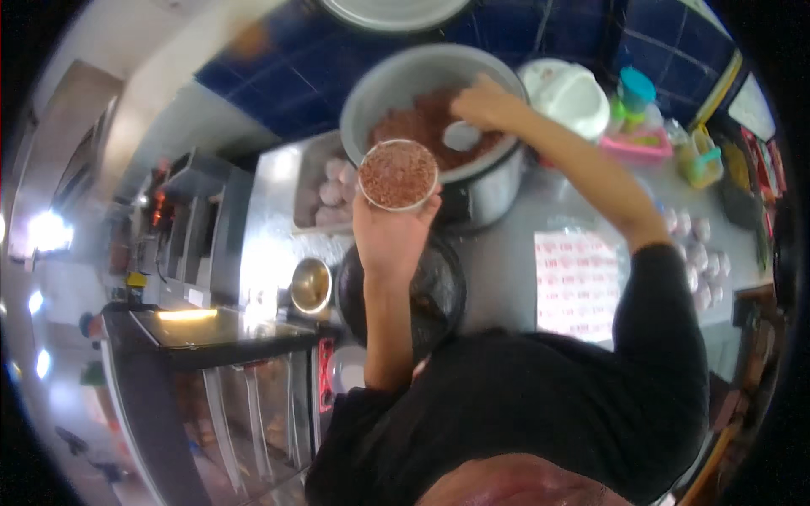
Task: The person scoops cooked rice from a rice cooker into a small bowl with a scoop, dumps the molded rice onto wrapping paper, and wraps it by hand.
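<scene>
My left hand (397,234) holds a round, white-rimmed bowl (398,174) from below, in front of the pot. Reddish-brown grain, like cooked red rice, fills it to the rim. Behind it stands a large metal pot (386,95) with more of the reddish-brown food (405,123) inside. My right hand (484,107) reaches into the pot, its fingers curled. Just below those fingers is a pale rounded scoop (461,136), which the hand seems to grip; its handle is hidden.
Left of the pot, a metal tray (304,202) contains several pale round balls (332,190). A metal bowl (311,286) and a dark round pan (440,297) are nearer me. Printed paper (577,284), wrapped items (699,259), a pink basket (636,148) and a white appliance (573,101) occupy the right.
</scene>
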### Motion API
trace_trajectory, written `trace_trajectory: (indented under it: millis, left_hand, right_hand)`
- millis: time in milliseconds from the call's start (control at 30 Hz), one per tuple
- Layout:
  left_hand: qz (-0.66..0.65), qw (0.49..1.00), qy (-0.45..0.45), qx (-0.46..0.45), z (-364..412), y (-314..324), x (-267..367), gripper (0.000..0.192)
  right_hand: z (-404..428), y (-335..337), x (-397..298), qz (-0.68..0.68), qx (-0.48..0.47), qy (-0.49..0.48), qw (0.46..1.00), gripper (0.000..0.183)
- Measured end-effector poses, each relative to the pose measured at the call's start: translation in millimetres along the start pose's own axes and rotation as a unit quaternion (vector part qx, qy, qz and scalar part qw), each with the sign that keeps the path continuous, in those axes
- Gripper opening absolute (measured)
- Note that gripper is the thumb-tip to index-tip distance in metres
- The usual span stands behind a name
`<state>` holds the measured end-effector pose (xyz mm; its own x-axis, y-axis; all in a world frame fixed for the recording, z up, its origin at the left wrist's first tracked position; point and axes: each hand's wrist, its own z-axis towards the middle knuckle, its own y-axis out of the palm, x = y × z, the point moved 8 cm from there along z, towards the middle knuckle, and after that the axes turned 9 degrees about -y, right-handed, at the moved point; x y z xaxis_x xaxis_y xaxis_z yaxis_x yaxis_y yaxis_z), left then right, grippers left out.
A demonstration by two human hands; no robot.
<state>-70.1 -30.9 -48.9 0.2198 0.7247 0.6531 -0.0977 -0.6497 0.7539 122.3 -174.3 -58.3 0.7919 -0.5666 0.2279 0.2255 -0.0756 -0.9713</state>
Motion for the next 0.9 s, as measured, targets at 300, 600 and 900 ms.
trace_trajectory:
  millis: [300, 600, 900]
  left_hand:
    - [-0.238, 0.922, -0.296, -0.071, -54.0, 10.7, -201.9, 0.059]
    - [-0.219, 0.893, -0.391, 0.041, -38.6, -51.8, -387.0, 0.054]
    - [0.373, 0.907, -0.193, 0.029, 3.6, 12.0, -405.6, 0.046]
  right_hand:
    - [-29.2, -82.1, -5.3, 0.088, 0.2, -0.036, 0.975, 0.026]
    - [-375.2, 53.4, -67.2, 0.616, 0.359, 0.334, 0.616, 0.03]
    - [-551.5, 231.4, -207.2, 0.694, 0.326, 0.567, 0.301, 0.025]
